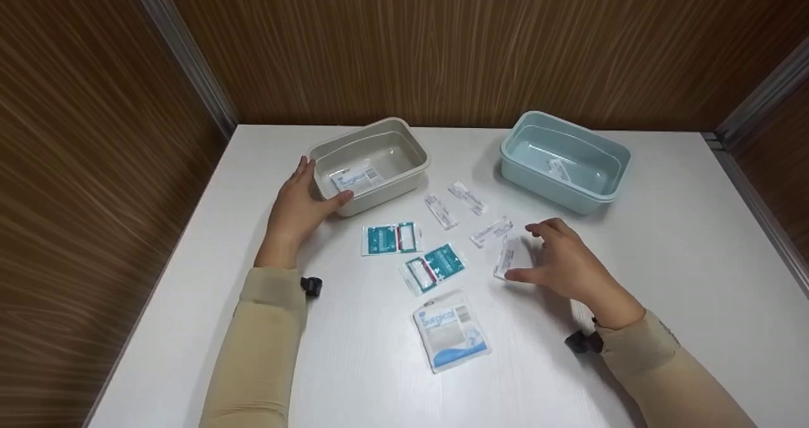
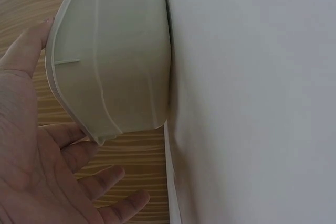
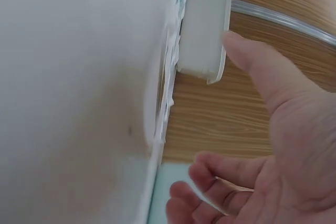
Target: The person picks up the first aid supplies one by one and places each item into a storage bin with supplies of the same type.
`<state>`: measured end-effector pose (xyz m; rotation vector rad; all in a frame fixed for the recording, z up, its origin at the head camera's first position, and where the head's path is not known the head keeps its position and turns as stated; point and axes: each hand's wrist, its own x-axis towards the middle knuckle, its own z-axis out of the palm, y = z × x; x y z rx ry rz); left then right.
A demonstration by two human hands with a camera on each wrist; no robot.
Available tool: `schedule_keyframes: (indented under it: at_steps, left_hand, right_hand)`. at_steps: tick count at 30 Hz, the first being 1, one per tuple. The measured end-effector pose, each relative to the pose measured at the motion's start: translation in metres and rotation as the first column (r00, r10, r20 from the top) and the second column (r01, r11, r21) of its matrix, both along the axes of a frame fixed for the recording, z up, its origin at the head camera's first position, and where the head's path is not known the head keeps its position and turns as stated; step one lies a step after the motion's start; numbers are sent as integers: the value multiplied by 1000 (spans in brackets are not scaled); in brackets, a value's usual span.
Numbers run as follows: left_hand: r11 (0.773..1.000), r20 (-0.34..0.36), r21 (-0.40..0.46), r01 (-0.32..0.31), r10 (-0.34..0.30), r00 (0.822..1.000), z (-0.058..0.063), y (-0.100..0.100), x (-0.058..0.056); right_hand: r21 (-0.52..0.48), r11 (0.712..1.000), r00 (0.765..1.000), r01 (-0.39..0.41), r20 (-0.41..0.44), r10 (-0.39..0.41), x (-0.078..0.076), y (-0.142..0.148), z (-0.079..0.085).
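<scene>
My left hand (image 1: 296, 203) spans the short end of a beige plastic bin (image 1: 387, 197), thumb and forefingers touching its rim, other fingers loose. Inside that bin lies a flat packet (image 1: 356, 179) printed "Surgical". My right hand (image 1: 565, 267) hovers low on the right, thumb and fingers spread apart. Between them in the head view is a narrow white packet (image 1: 506, 256), its near end right at the thumb tip. Another narrow packet (image 1: 492, 232) lies just beyond. In the right wrist view, nothing shows between the fingers; low, thin edges of packets (image 3: 169, 72) show on the table.
A light blue bin (image 1: 556, 188) stands back right with one narrow packet (image 1: 559, 169) inside. More narrow packets (image 1: 440, 212) (image 1: 468, 198) lie mid-table. Two teal packets (image 1: 391, 239) (image 1: 433, 268) and a larger "Surgical" packet (image 1: 450, 331) lie nearer. Wood-grain panels (image 1: 442, 48) enclose the table.
</scene>
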<state>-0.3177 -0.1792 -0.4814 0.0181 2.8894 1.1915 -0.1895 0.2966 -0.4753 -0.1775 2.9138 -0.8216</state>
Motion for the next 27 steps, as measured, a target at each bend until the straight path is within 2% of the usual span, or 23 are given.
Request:
schedule_keyframes:
  at_steps: [5, 11, 15, 19, 27]
  left_hand:
    - [1000, -6, -1, 1, -1, 1000, -4, 0, 1]
    - [1000, 26, 0, 1, -1, 1000, -7, 1, 6]
    - [1000, 18, 7, 3, -3, 1000, -4, 3, 4]
    - [1000, 5, 1, 4, -4, 1000, -1, 3, 1]
    - [1000, 12, -14, 2, -1, 1000, -1, -1, 0]
  right_hand:
    - [37, 998, 998, -45, 50, 43, -8, -7, -9]
    - [104, 994, 995, -36, 93, 26, -10, -16, -15]
    - [128, 991, 995, -32, 96, 20, -10, -16, -13]
    - [119, 992, 996, -38, 88, 27, -12, -15, -9]
    - [38, 998, 995, -40, 88, 36, -19, -9, -4]
